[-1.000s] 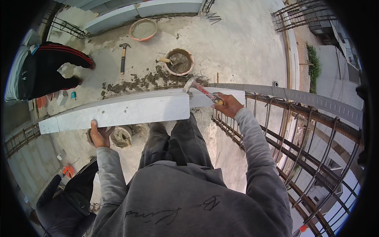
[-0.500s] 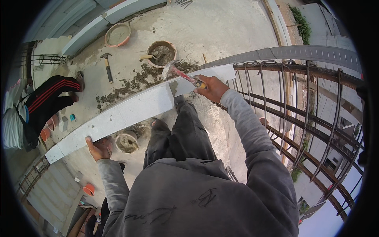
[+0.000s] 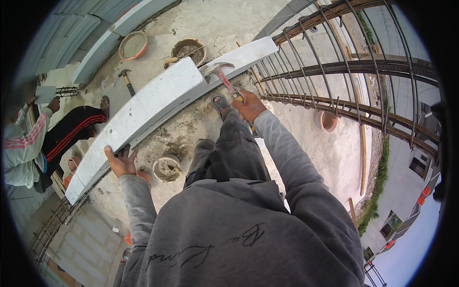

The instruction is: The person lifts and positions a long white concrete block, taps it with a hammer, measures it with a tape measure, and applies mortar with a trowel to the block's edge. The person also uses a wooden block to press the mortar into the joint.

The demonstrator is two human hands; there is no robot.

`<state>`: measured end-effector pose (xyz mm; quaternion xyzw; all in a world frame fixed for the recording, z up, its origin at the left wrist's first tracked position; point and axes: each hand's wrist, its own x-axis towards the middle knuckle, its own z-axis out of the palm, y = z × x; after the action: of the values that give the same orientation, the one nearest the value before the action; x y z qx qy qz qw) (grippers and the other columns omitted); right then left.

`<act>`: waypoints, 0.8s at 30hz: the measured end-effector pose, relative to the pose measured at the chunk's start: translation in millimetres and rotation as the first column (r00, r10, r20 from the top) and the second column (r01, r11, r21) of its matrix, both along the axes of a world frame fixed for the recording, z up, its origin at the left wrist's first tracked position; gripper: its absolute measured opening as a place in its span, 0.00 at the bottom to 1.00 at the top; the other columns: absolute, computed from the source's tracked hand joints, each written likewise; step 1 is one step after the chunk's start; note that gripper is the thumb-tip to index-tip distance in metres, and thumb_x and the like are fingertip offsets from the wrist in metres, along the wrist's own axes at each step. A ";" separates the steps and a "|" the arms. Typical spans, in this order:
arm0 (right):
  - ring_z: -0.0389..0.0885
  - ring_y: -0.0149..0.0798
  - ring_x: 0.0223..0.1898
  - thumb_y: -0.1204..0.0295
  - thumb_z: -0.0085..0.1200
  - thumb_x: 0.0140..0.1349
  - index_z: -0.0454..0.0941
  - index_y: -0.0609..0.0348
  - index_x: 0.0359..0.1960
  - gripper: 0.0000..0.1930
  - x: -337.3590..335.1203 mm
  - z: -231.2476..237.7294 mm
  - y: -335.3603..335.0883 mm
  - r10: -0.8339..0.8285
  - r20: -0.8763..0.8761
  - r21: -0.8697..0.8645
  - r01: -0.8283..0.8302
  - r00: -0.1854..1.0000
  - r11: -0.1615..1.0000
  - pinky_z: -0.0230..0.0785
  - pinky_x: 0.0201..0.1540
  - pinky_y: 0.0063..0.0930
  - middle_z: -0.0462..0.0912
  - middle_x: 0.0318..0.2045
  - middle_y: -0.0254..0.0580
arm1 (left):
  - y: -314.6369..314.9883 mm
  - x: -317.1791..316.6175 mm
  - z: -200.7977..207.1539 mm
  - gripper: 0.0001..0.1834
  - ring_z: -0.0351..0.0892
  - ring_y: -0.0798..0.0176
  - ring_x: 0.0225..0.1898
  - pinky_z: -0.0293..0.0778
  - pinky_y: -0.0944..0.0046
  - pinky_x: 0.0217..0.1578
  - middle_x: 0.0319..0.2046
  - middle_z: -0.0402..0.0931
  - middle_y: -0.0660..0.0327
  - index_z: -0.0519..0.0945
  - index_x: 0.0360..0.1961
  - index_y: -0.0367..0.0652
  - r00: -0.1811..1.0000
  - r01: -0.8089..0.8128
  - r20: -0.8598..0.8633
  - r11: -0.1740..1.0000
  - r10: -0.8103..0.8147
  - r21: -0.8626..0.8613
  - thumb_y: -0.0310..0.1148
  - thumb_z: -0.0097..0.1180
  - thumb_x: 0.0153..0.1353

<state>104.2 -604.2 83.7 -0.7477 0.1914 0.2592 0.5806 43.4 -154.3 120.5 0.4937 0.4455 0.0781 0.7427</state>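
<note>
Hammer (image 3: 224, 79) with a grey metal claw head and a red and yellow handle is sitting in the person's bare right hand (image 3: 249, 106), and those fingers are curling snugly around the grip. The long, straight-sided white block (image 3: 143, 112) is lying to the left of those fingers and a bit farther away. It is running slantwise, from near on the left to far on the right, and the hammer's handle is pointing almost straight across that line. The hammer's head is hanging just beside the block's right end, over a lower white block row (image 3: 253, 55); I cannot tell if it is touching. The right hand is being the nearer one to that end. The bare left hand (image 3: 123, 162) is staying near the block's left part: its thumb is resting on the near edge, and its other fingers are spreading wide by the near side. I cannot tell if those tips are pressing. Beyond the block, a round orange bowl (image 3: 143, 51) of grey mix is sitting on the floor.
</note>
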 end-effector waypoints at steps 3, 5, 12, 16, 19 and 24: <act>0.75 0.33 0.16 0.66 0.58 0.64 0.64 0.72 0.58 0.27 -10.1 3.5 10.0 -0.060 0.012 0.047 0.060 0.998 0.997 0.66 0.14 0.28 0.77 0.22 0.41 | -3.4 2.5 5.1 0.54 0.49 0.31 0.70 0.57 0.19 0.58 0.71 0.41 0.42 0.46 0.73 0.46 1.000 0.010 0.000 1.000 -0.010 0.029 0.59 0.61 0.56; 0.75 0.33 0.15 0.67 0.58 0.64 0.68 0.69 0.50 0.20 -11.3 3.8 17.4 -0.201 0.017 0.072 0.200 0.979 0.977 0.67 0.14 0.29 0.76 0.21 0.40 | -4.6 4.3 8.3 0.54 0.48 0.31 0.70 0.57 0.19 0.58 0.71 0.40 0.42 0.46 0.73 0.45 1.000 0.006 -0.010 1.000 -0.006 0.020 0.59 0.62 0.56; 0.75 0.33 0.15 0.70 0.55 0.64 0.69 0.65 0.53 0.19 -23.0 -3.8 40.6 -0.261 0.047 0.141 0.253 0.964 0.957 0.70 0.16 0.29 0.78 0.25 0.42 | -7.2 4.5 12.0 0.54 0.46 0.31 0.70 0.58 0.18 0.57 0.72 0.38 0.43 0.45 0.73 0.45 1.000 0.025 0.016 1.000 -0.025 0.001 0.58 0.62 0.56; 0.75 0.33 0.15 0.69 0.55 0.64 0.69 0.64 0.55 0.19 -16.4 2.4 35.5 -0.106 0.112 -0.043 0.111 0.988 0.993 0.70 0.16 0.30 0.78 0.24 0.42 | -9.6 6.2 12.9 0.54 0.47 0.32 0.70 0.57 0.18 0.57 0.72 0.39 0.45 0.46 0.73 0.45 1.000 0.013 0.004 1.000 -0.013 0.011 0.58 0.62 0.56; 0.73 0.33 0.13 0.69 0.55 0.65 0.67 0.63 0.57 0.21 -9.0 11.3 39.8 -0.435 0.082 0.254 0.404 0.896 0.879 0.68 0.13 0.31 0.76 0.22 0.40 | -8.8 5.4 12.9 0.53 0.48 0.32 0.70 0.57 0.17 0.57 0.72 0.39 0.48 0.46 0.73 0.46 1.000 -0.002 0.003 1.000 0.002 0.001 0.58 0.62 0.57; 0.73 0.30 0.13 0.69 0.57 0.65 0.70 0.56 0.45 0.11 -9.9 22.2 39.3 -0.105 -0.065 0.137 0.113 0.992 0.984 0.64 0.12 0.26 0.73 0.20 0.34 | -6.3 6.3 5.1 0.52 0.53 0.34 0.68 0.60 0.19 0.56 0.72 0.40 0.48 0.49 0.73 0.45 0.999 -0.032 -0.004 0.999 0.032 0.009 0.59 0.61 0.57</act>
<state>94.3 -564.9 105.9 -0.6858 0.2300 0.2611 0.6393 49.7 -160.6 125.6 0.4898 0.4547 0.0908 0.7383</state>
